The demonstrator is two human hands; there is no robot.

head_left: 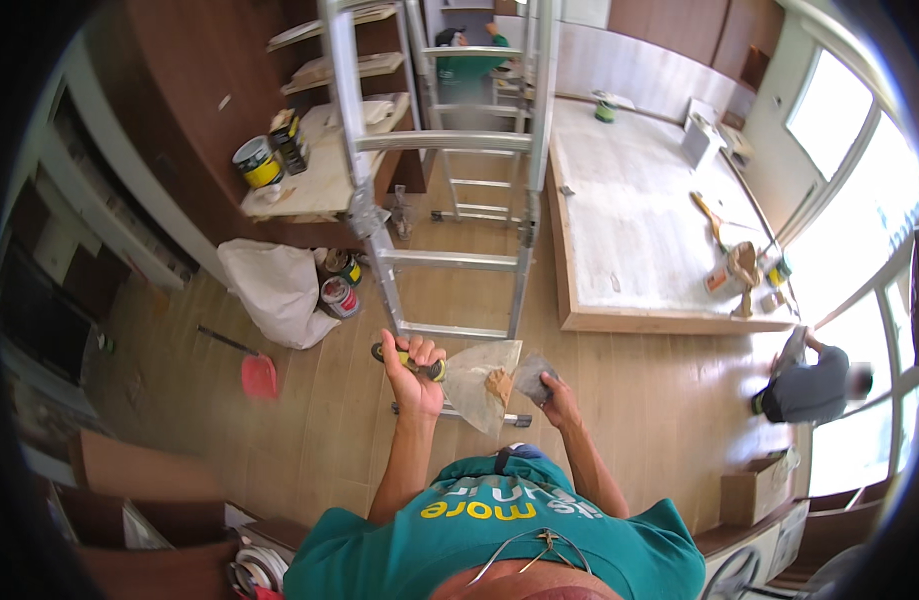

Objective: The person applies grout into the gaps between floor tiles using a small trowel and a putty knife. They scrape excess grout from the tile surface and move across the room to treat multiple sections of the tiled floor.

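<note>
Teal shirt (580, 510), left fingers (419, 352) gripping trowel (468, 388) bearing paste (499, 386), right fingers (553, 381) holding scraper (532, 379), banded can (260, 168), contents unclear

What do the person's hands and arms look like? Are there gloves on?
No gloves! The left hand and the right hand are bare, and so are the forearms. Short green sleeves cover the upper arms. They belong to a green T-shirt with yellow and white lettering.

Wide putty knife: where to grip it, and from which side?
Probably by its yellow-and-black handle, from the left, as the left hand holds it: the broad, thin blade flares off rightward and carries a tan paste lump.
</note>
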